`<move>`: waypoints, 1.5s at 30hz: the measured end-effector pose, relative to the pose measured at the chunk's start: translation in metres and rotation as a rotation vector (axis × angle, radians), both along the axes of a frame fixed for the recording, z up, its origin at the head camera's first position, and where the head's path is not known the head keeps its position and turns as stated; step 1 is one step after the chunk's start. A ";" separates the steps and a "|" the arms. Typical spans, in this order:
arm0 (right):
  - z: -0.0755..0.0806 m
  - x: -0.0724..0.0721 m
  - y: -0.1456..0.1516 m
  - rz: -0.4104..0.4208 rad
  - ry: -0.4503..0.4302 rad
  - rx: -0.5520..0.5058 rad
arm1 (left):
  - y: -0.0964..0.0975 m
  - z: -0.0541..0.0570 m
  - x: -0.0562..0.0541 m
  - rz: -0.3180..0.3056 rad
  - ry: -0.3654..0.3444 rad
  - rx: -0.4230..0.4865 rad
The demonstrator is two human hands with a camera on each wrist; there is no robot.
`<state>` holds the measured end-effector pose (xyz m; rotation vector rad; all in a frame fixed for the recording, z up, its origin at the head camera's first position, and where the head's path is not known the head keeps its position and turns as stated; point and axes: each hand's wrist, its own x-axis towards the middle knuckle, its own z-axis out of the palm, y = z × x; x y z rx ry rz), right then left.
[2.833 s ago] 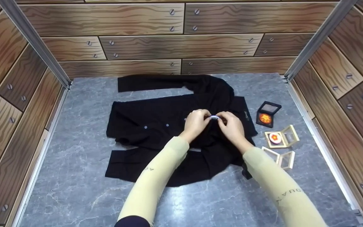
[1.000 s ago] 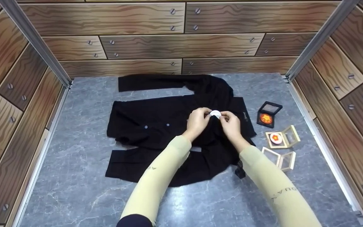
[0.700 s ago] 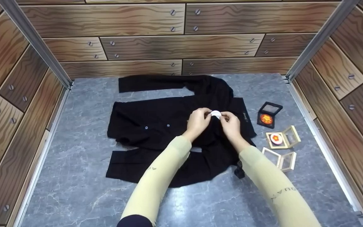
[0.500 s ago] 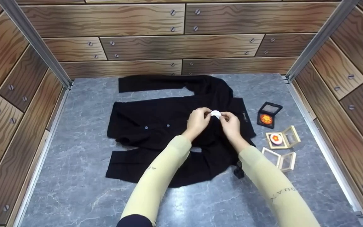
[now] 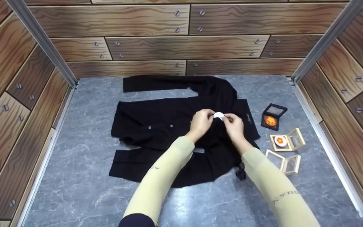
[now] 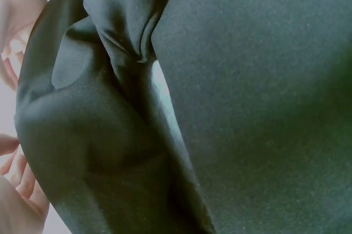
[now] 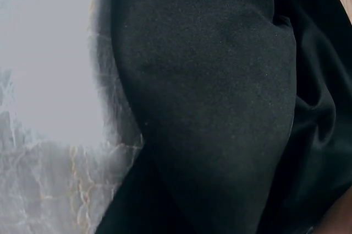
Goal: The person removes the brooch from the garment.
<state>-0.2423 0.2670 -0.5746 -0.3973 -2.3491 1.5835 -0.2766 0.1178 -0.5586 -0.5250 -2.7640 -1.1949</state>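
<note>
In the head view, a black button-up garment (image 5: 156, 115) lies spread out with its sleeves to the left. Above its upper right part, a small round white badge (image 5: 219, 115) is held between both hands, its pale face partly showing. My left hand (image 5: 201, 122) pinches its left edge with thumb and fingertips. From the other side, my right hand (image 5: 234, 127) pinches the right edge, where black cloth bunches up just below. The wrist views are mostly filled by dark cloth (image 6: 258, 96), with parts of hands at the left wrist view's left border. Whether the badge is attached to the cloth cannot be seen.
Right of the garment, an open black case (image 5: 270, 121) holds an orange patterned disc. Nearer stand an open cream case (image 5: 275, 148) with a white disc bearing a red flower, and an open pale-framed case (image 5: 285, 163). Wood-patterned walls (image 5: 146, 47) enclose the grey marbled surface (image 5: 87, 176).
The badge, edge-on earlier, has tipped so its white face shows. Both hands keep pinching it almost in place. The whole head view has shifted slightly.
</note>
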 end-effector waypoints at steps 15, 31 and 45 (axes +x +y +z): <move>-0.002 -0.001 0.003 0.033 0.030 -0.077 | 0.001 -0.001 0.000 0.007 -0.001 0.016; 0.001 -0.001 0.001 0.041 0.012 -0.048 | 0.003 0.000 0.000 0.035 0.001 0.026; -0.001 -0.001 0.002 0.074 0.041 0.042 | 0.005 -0.001 0.001 0.037 -0.035 0.058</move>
